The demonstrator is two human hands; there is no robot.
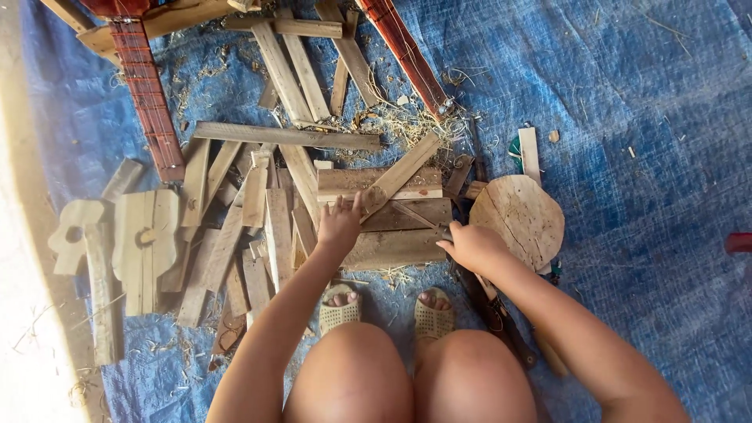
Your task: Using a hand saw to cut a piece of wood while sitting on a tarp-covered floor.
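Partly hidden tool (493, 309), right hand (474, 247) fingertips unseen

Makeshift woodworking spot, worked on the ground: blue tarpaulin (642, 117) was strewn with cut wooden slats (286, 135), shavings (403, 121), unfinished instrument necks (149, 102).

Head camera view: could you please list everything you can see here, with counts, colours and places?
tarp: one, blue, covering the ground
wood slats: many, pale grey-brown, piled at centre and left
round wooden disc: one, tan, right of the pile
cut wooden shapes: a few, pale, far left
red fretted necks: two, reddish, top left and top centre
wood shavings: scattered, straw-coloured, top centre
sandals: two, cream, bottom centre
left hand: one, resting on a slat
right hand: one, at the plank's end, beside the disc
knees: two, bare, bottom centre
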